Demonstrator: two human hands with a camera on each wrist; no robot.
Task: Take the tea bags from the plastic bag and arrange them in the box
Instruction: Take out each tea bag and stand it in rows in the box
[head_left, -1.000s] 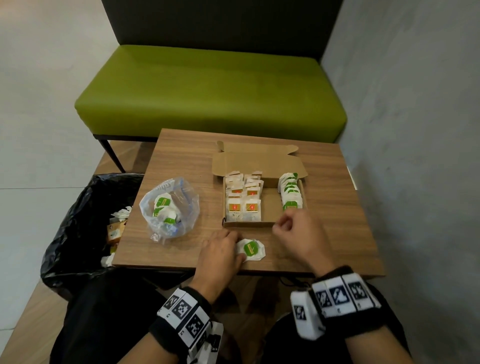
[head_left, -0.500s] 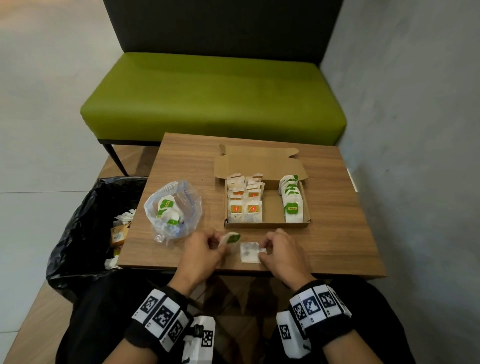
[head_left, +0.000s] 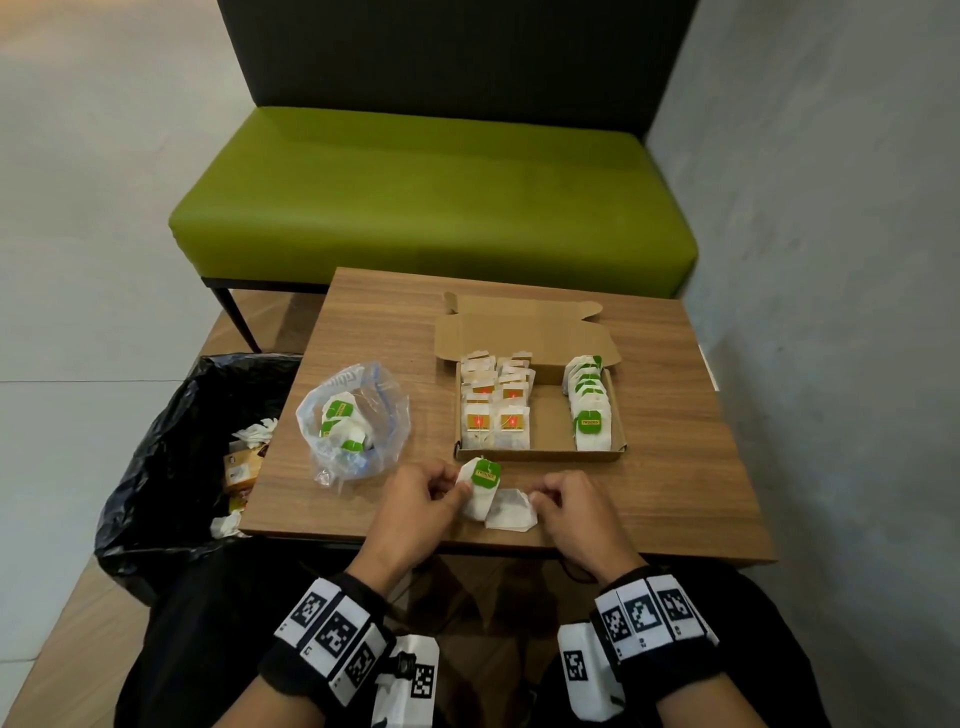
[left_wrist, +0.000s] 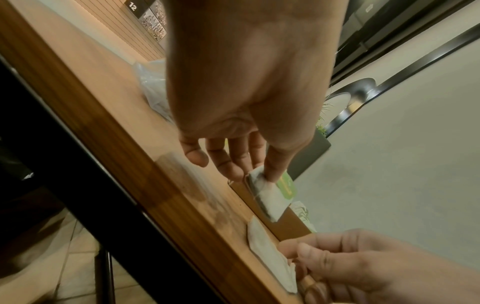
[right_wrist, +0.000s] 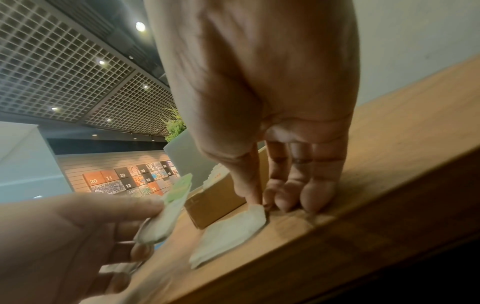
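Observation:
My left hand (head_left: 461, 489) pinches a white tea bag with a green tag (head_left: 483, 480) by its top edge and holds it tilted just above the table, in front of the box. In the left wrist view the thumb presses that tea bag (left_wrist: 270, 195). My right hand (head_left: 535, 500) pinches the right corner of a second, plain white tea bag (head_left: 511, 513) lying flat near the table's front edge; the right wrist view shows this tea bag (right_wrist: 231, 232). The open cardboard box (head_left: 540, 455) holds rows of red-tagged bags on the left and green-tagged bags on the right. A clear plastic bag (head_left: 387, 410) with more green-tagged bags lies to the left.
The wooden table (head_left: 675, 467) is small, and both hands work at its near edge. A bin with a black liner (head_left: 156, 467) stands at the table's left. A green bench (head_left: 431, 202) sits behind. A grey wall runs along the right.
My left hand lifted the green-tagged tea bag off the table and tilted it up. My right hand came back from the box front and took hold of the plain tea bag's corner.

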